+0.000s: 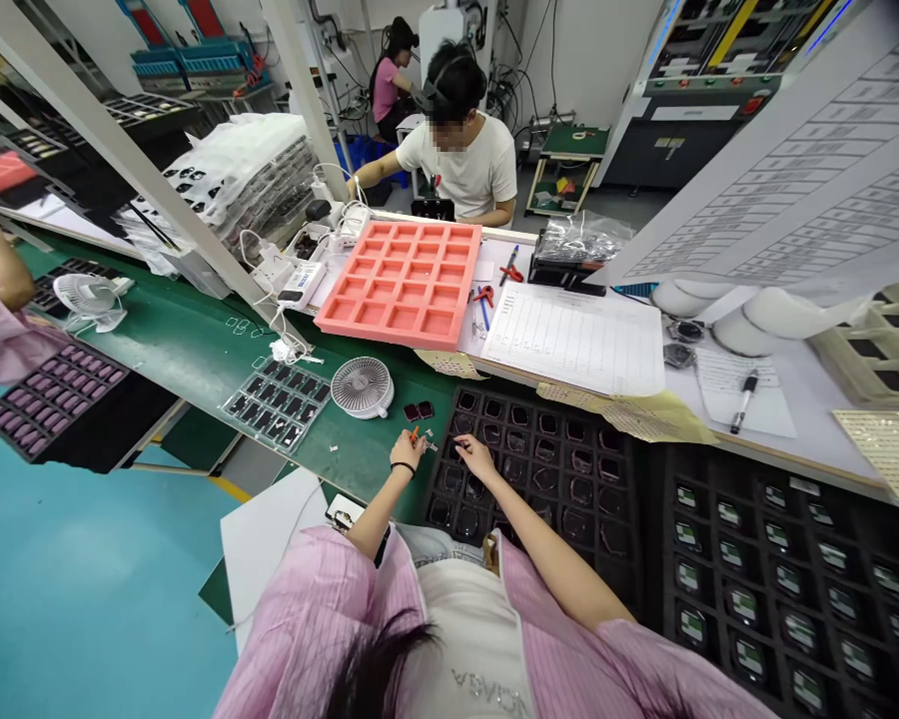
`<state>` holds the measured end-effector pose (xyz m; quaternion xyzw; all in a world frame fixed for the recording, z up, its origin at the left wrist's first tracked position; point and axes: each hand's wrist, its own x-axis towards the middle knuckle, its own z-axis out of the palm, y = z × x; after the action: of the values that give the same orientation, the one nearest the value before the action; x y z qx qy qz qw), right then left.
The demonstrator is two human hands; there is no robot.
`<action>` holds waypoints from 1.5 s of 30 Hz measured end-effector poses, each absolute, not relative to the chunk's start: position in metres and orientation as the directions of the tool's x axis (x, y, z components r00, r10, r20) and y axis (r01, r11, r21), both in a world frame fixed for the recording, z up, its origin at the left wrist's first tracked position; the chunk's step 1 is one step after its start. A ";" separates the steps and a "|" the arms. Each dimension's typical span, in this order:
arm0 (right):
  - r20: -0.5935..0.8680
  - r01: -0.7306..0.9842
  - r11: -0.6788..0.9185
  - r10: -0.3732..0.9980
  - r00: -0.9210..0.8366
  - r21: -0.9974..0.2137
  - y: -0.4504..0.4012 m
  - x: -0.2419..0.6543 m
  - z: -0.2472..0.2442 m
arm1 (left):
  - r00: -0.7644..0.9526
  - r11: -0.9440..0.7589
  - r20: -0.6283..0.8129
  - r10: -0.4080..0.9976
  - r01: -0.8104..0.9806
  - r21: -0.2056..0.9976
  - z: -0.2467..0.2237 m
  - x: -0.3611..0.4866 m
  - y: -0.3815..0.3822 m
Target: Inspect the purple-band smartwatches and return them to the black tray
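My left hand (407,452), with a dark band at its wrist, is closed on a small orange object (415,435) above the green bench. Small pale pieces (430,445) lie by its fingertips. My right hand (476,458) reaches over the left part of a black compartment tray (520,499). Its thumb and fingers are pinched; what they hold, if anything, is too small to make out. Rounded dark parts with reddish edges (546,449) sit in the tray's compartments. Two similar dark red parts (420,410) lie on the bench just beyond my left hand.
A white fan (363,387) and a clear tray of black pieces (277,404) stand left. Ahead on the shelf are a pink compartment tray (401,280) and paper sheets (576,335). Another black tray (783,579) lies right. A co-worker (460,160) sits opposite.
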<state>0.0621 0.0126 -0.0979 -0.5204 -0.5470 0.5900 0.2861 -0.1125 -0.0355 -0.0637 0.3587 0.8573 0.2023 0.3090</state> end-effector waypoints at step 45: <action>-0.392 -0.551 -0.573 0.818 -0.420 -0.607 0.016 0.092 -0.021 | 0.029 0.369 -0.371 0.928 0.049 0.928 0.011 -0.025 -0.045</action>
<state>0.0916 0.0157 -0.0208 -0.3396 -0.1971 0.8193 0.4177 -0.0249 -0.0448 0.0113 0.4168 0.5864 0.3763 0.5838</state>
